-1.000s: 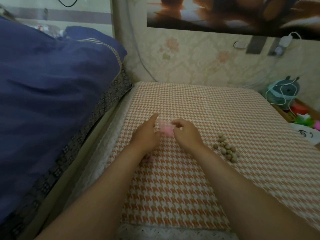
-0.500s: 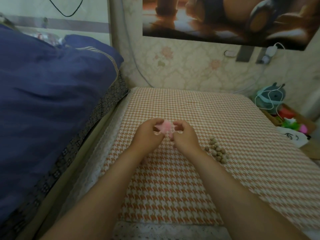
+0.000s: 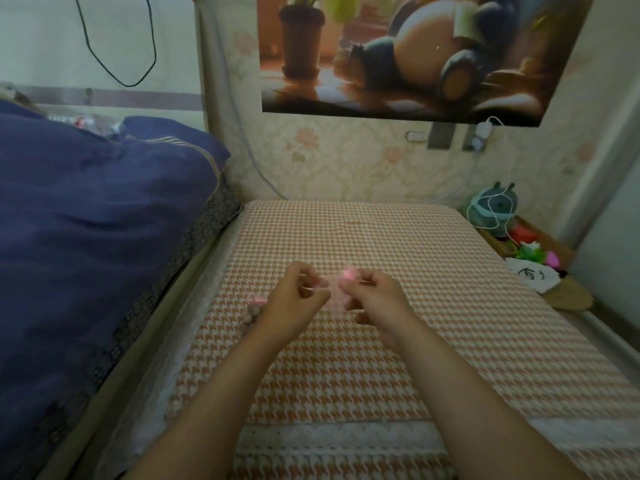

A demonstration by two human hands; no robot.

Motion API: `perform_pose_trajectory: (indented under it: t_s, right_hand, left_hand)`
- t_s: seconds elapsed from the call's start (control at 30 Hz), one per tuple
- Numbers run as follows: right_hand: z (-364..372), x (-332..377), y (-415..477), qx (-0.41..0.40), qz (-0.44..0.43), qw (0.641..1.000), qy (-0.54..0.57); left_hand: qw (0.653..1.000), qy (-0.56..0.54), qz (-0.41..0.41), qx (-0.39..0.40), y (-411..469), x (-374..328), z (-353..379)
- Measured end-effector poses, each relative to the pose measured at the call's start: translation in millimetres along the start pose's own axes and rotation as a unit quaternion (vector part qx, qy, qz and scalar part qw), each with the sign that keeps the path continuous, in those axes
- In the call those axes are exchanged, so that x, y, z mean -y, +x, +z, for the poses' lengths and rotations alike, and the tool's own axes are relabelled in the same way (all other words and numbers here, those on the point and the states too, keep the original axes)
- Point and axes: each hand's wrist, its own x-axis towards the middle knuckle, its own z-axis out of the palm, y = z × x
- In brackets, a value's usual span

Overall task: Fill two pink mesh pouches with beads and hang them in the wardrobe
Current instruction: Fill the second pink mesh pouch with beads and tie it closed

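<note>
A pale pink mesh pouch (image 3: 336, 295) is stretched between my two hands, just above the orange houndstooth table cover (image 3: 450, 306). My left hand (image 3: 294, 303) pinches its left edge. My right hand (image 3: 375, 296) pinches its right side, with a bright pink bit at the fingertips. A second pink pouch (image 3: 255, 304), lumpy with brown beads, lies on the cover just left of my left wrist and is partly hidden by it. The loose bead pile is not visible; my right hand and forearm cover that spot.
A dark blue quilt (image 3: 97, 237) is heaped on the bed along the left. At the right edge sit a teal plush toy (image 3: 495, 209) wrapped in white cable, coloured toys and a white bag (image 3: 531, 273). The wall with a poster is straight ahead.
My hands have lifted the pouch off the cover and moved apart, spreading it between them. The view has tilted up, and the loose beads have gone out of sight behind my right arm.
</note>
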Motion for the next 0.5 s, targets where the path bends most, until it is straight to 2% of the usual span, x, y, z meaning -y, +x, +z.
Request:
perform_pose_trajectory:
  t_s: [0.13, 0.23, 0.4, 0.5]
  right_hand:
    - [-9, 0, -13, 0.010, -0.080, 0.992, -0.102]
    - [-19, -1, -16, 0.013, -0.124, 0.977, -0.172]
    - [-40, 0, -17, 0.047, -0.100, 0.962, -0.249]
    - [-50, 1, -11, 0.067, -0.083, 0.960, -0.260]
  left_hand:
    - [0.999, -0.010, 0.004, 0.040, -7, -10, 7]
    - [0.995, 0.070, 0.026, 0.069, -9, -10, 16]
    - [0.990, 0.136, 0.019, 0.046, -4, -9, 26]
    - [0.980, 0.188, 0.029, 0.057, 0, -10, 30]
